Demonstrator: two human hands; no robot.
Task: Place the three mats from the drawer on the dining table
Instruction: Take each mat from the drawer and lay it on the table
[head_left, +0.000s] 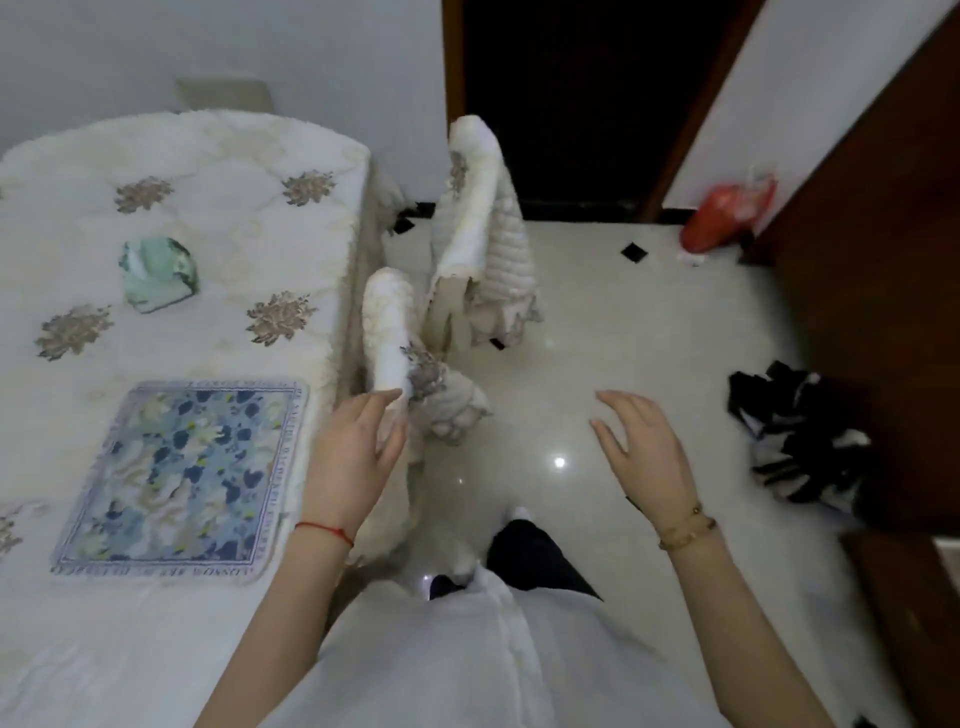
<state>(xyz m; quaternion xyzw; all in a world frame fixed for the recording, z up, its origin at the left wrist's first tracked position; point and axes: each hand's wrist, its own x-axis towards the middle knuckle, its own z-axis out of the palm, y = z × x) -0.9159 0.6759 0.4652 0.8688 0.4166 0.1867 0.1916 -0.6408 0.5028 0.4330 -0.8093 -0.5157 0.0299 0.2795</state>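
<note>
square floral woven mat (179, 480) flat on fluffy tablecloth (218, 156) | both hands released, empty

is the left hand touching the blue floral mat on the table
Apart. The head view shows the left hand past the table's edge, with a strip of white tablecloth between it and the blue floral mat.
</note>
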